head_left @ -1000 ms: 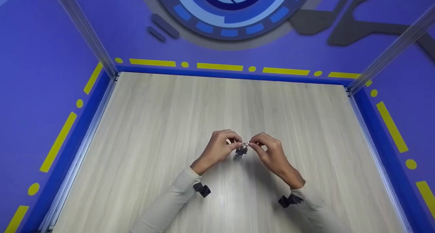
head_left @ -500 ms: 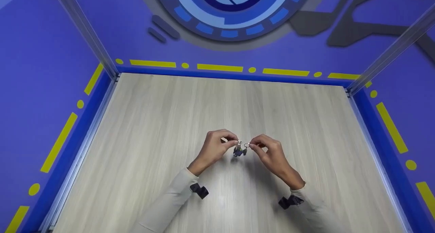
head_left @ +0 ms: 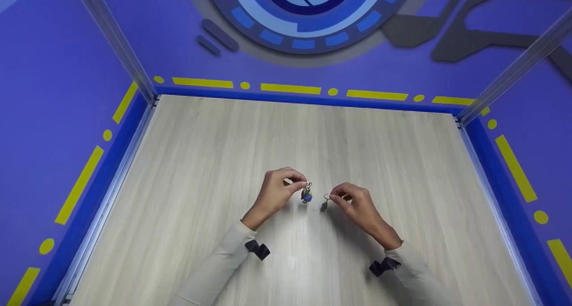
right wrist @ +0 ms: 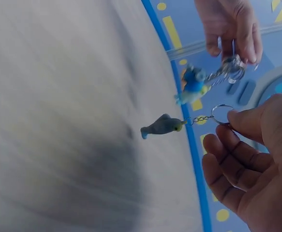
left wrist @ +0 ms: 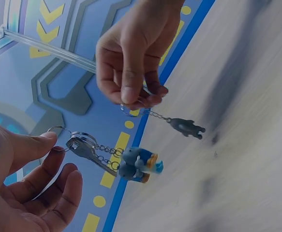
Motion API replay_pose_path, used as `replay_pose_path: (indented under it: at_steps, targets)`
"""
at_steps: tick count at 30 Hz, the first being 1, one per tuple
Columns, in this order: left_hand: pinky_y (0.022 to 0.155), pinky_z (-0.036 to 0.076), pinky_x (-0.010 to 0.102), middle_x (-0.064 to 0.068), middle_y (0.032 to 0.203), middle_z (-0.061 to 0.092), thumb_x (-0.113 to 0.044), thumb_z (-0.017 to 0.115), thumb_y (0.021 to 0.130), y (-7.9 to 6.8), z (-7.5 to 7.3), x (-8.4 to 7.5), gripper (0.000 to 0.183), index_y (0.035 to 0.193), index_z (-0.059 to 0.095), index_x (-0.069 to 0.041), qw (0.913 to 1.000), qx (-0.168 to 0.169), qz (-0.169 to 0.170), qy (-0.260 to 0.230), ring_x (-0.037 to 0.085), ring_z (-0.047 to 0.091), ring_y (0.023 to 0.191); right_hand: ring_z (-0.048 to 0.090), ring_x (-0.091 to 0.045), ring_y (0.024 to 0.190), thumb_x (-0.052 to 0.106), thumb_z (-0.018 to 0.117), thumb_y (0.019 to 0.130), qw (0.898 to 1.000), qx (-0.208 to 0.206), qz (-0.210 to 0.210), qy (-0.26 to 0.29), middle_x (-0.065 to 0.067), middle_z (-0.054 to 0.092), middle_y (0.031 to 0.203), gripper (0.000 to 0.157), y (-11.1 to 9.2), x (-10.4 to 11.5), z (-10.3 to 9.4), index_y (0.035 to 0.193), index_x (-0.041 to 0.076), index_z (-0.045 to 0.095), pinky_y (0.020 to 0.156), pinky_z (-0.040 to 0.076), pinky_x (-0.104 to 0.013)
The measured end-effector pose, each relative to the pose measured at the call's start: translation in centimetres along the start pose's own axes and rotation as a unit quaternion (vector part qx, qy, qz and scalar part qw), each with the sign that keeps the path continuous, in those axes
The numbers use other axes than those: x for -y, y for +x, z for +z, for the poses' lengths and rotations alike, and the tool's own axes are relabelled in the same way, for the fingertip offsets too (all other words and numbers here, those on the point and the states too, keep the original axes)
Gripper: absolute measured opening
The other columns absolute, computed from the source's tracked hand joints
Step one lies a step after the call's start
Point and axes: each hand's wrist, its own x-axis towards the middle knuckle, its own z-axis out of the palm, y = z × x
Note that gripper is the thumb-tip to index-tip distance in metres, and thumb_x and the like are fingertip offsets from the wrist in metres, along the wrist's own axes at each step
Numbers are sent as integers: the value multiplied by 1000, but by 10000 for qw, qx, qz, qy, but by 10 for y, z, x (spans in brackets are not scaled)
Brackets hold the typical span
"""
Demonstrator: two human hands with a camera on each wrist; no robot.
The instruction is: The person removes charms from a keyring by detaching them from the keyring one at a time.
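Over the wooden table, my left hand [head_left: 275, 194] pinches a bunch of metal rings by the top one. From it hang a silver key [left wrist: 87, 152] and small blue-and-grey figure charms [left wrist: 137, 163] with orange parts, on short chains. A short way to the right, my right hand [head_left: 357, 204] pinches the split ring [right wrist: 221, 113] of a separate keychain between thumb and forefinger. A small grey sea-animal charm [right wrist: 161, 125] dangles from that ring on a chain. Between the two hands there is a visible gap.
The pale wood-grain table [head_left: 223, 140] spreads around both hands. Blue panels [head_left: 152, 51] with yellow dashes stand at the back and sides, joined by metal corner posts [head_left: 116, 42]. Dark wrist cameras [head_left: 258, 249] sit on both sleeves.
The rings were close together between both hands; now they are apart. My left hand has moved left with the key and blue charms, the right slightly down with the grey charm.
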Motion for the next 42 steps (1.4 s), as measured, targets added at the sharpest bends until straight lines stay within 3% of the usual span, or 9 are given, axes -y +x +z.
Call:
replay_pose_path:
  at_steps: [5,12,20,30,36,42]
  targets:
    - [76,59,27,-7,93,80,-7,86,95,-1,-2,0,5,95,85,-12,10000,45,41,46,9,72,86,71,-12,84,-1,80,99,9996,-29,281,-33,3,77,93,9,10,-18,4,99,9,79,77,62,-34]
    - [77,60,30,-5,93,80,-7,87,95,-2,2,-2,5,94,85,-12,9999,94,41,63,8,71,86,69,-18,86,-3,77,100,9974,-174,693,90,-2,76,91,10,33,-45,8,97,5,78,77,58,-28]
    - [79,62,39,-4,93,80,-5,86,96,-2,6,-2,6,94,84,-11,9998,171,41,-28,8,71,85,67,-21,86,1,79,99,9918,-413,1149,-370,-7,76,91,4,52,-72,13,95,3,80,78,52,-31]
    - [79,61,30,-7,93,79,-4,85,96,0,6,0,11,93,84,-14,9997,170,148,47,6,72,86,63,-23,79,5,79,99,9857,-517,1325,-904,-7,73,86,5,66,-82,24,94,3,80,73,49,-39]
    - [77,59,27,-6,93,79,-4,85,96,1,7,0,7,94,84,-11,9997,204,115,13,7,72,85,64,-24,76,7,80,98,9825,-556,1274,-1243,-8,74,85,6,69,-83,27,94,4,81,71,50,-41]
    - [76,59,26,-4,93,80,-5,86,95,1,9,0,6,94,84,-10,9996,206,173,31,7,72,85,64,-24,76,11,81,98,9820,-568,1317,-1227,-7,73,84,10,69,-82,27,92,4,79,72,50,-41]
